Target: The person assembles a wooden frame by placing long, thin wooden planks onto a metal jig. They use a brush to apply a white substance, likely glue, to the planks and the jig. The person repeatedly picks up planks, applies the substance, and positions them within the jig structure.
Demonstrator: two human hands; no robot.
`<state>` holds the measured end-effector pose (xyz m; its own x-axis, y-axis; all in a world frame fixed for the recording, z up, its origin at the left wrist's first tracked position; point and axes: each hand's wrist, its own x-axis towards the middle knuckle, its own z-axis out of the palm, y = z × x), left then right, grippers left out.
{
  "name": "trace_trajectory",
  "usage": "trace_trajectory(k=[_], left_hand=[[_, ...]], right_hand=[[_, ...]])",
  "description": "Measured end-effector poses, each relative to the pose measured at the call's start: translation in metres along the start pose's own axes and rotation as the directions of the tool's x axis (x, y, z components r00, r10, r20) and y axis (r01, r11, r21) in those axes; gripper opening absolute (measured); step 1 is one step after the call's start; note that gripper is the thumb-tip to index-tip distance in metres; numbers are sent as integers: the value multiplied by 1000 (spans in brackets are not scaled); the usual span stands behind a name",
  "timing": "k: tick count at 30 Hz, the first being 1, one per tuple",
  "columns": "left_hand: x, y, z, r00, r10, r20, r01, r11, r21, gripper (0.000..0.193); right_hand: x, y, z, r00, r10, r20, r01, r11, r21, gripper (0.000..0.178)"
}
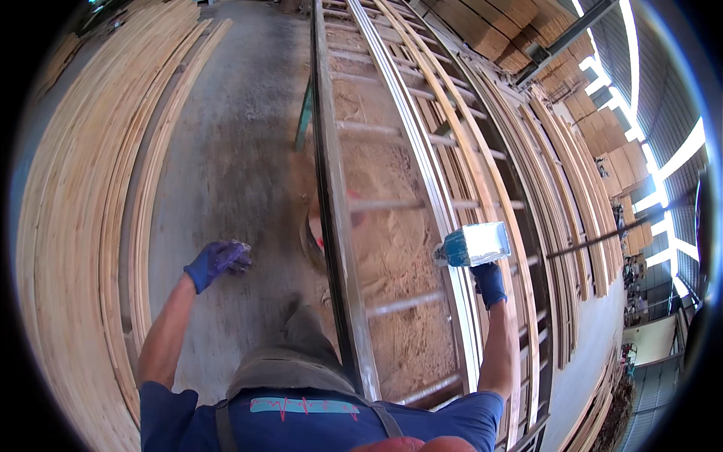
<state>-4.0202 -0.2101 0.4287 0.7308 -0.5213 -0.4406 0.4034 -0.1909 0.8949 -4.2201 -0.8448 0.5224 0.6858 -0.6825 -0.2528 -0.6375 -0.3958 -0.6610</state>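
Observation:
My right hand [491,283], in a blue glove, is closed around a box-shaped blue tool [456,248] with a shiny silver-white face and a greyish knob at its left end. I cannot make out its exact kind. The tool is over the pale metal strips [410,124] and wooden strips [456,124] that run lengthwise along a metal rack [329,162]. Off to the left, my left hand [224,261] hangs above the floor in a blue-purple glove. Its fingers are loosely bent and apart, with a whitish patch near the fingertips.
Long wooden boards [90,173] lie stacked along the left. Sawdust [392,241] covers the ground below the rack's crossbars. A round object with red on it [312,237] sits partly behind the rack's left rail. More planks [561,181] and stacked timber [482,26] stand to the right.

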Motion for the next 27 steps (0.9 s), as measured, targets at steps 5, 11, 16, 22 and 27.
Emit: trace_trajectory(k=[5,11,16,22,27], left_hand=[[112,-6,-148,972,-91,-217,87,996,-29,41],[114,-173,-318,640,-573,-511,273,792,-546,40],[90,-216,-307,303,-929,-211,606,359,-710,48],[307,-126,-426,483,-833,-270,565,532,-630,40],[571,94,-606,743,-443,-502,298,890,-345,31]], right_hand=[[147,-128,73,997,-71,-15,72,995,70,28],[322,-284,158,995,-89,45,88,996,17,25],[475,-398,223,958,-284,28,285,957,-58,30],[649,-489,288,895,-442,53,444,879,-174,24],[765,-593,343,805,-593,5,593,804,-36,27]])
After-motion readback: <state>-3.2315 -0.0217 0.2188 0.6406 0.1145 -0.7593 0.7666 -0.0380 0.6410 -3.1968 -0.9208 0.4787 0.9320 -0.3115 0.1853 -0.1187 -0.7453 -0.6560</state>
